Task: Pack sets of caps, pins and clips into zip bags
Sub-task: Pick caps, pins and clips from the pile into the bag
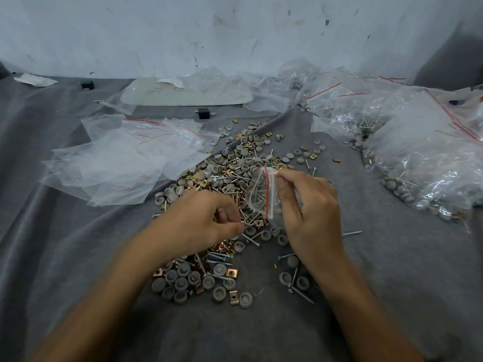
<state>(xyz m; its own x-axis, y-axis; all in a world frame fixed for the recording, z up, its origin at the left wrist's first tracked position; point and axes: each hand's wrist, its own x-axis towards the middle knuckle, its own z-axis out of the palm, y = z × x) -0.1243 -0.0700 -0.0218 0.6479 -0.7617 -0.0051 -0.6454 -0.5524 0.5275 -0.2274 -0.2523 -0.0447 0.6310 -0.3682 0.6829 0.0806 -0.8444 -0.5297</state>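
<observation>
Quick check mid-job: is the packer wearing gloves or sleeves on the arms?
No. The left hand and right hand are bare, without gloves. Both forearms are bare too: no sleeves, watch or bands in view.

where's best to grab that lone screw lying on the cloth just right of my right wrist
Pinch the shank of the screw mid-length, coming straight down from above and gripping across its length. It lies flat on the grey cloth, clear of the pile, so both long sides are open.
</observation>
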